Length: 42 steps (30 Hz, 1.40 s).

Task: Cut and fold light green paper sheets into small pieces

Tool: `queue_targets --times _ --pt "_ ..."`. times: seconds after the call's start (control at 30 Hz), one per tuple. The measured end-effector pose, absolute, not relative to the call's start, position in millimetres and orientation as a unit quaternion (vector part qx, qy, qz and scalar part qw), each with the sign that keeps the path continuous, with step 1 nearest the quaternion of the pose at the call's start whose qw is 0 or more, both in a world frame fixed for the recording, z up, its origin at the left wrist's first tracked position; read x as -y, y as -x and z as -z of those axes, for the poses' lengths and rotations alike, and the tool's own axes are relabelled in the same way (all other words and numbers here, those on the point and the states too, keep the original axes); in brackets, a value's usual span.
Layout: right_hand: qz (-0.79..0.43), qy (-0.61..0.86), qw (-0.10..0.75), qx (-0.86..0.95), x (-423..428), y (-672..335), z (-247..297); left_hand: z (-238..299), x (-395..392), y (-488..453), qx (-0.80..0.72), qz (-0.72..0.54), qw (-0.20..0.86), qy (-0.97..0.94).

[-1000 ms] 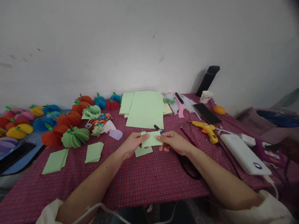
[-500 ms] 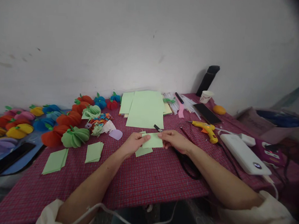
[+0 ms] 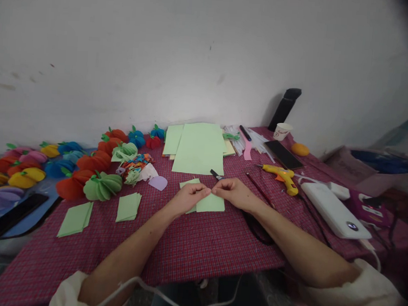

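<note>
Both hands meet at the table's middle over a light green paper piece (image 3: 214, 205), which looks opened out flatter. My left hand (image 3: 191, 195) pinches its far edge with thumb and forefinger. Right beside those fingertips, my right hand (image 3: 235, 193) pinches the same edge; the fingertips almost touch. Beneath it, partly covered, another green paper piece (image 3: 185, 183) lies on the cloth. Small stacks of cut green paper (image 3: 128, 207) and more green pieces (image 3: 75, 220) rest to the left. Behind my hands lie large green sheets (image 3: 200, 148).
Colourful paper pumpkins (image 3: 102, 186) crowd the left side, with paper scraps (image 3: 136, 167) beside them. On the right are a pencil (image 3: 260, 189), a yellow glue gun (image 3: 282, 176), a phone (image 3: 282, 155), a white power bank (image 3: 332, 211), a paper cup (image 3: 281, 131) and cables.
The green piece, earlier held as a narrow strip between my hands, now spreads lower and larger toward me. My hands have drawn together until the fingertips nearly touch.
</note>
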State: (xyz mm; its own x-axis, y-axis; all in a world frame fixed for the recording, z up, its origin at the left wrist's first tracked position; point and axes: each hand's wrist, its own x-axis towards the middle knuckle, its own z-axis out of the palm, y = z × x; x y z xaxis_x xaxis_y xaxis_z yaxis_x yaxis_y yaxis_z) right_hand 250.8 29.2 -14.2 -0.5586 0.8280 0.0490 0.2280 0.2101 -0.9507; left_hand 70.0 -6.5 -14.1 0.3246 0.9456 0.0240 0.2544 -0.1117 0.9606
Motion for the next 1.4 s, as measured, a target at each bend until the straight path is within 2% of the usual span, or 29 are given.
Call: queue_targets --times 0.17,0.47,0.63,0.7,0.93,1.4 --pt "-0.498 0.361 0.283 0.736 -28 -250 13 16 5 -67 -0.457 -0.331 0.470 -0.679" --pt "-0.566 0.372 0.249 0.693 -36 -263 0 13 1 -56 -0.462 -0.321 0.453 -0.691" --pt "-0.576 0.390 0.288 0.658 -37 -268 -9 14 0 -54 -0.454 -0.332 0.454 -0.691" --pt "-0.583 0.384 0.280 0.659 -36 -266 -9 15 0 -54 -0.453 -0.329 0.463 -0.688" --pt "-0.541 0.365 0.255 0.714 -29 -254 6 16 1 -59 -0.457 -0.318 0.456 -0.695" --pt "-0.513 0.368 0.242 0.737 -28 -255 8 14 3 -62 -0.433 -0.294 0.507 -0.685"
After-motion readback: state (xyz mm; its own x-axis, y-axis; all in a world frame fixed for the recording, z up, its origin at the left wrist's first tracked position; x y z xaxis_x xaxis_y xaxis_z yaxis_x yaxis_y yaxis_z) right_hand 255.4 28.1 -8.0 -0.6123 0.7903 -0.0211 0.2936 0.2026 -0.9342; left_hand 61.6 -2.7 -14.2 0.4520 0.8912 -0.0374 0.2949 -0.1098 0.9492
